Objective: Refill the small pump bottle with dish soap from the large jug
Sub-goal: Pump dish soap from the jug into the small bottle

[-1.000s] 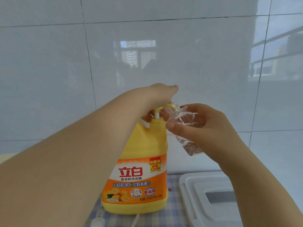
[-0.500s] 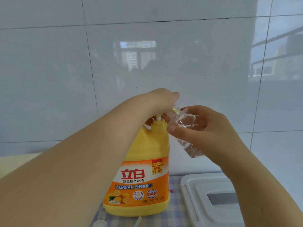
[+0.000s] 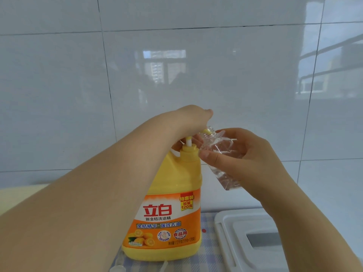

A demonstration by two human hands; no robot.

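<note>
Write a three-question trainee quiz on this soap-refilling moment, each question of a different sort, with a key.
1. True or false: the small clear bottle stands upright on the checked cloth.
2. Multiple choice: the left hand rests on (a) the white plastic lid, (b) the pump head of the yellow jug, (c) the wall tile.
3. Fill in: the jug's yellow spout meets the small bottle at its ____.

Key
1. False: the right hand holds it tilted in the air, neck toward the spout.
2. b
3. Open neck.
</note>
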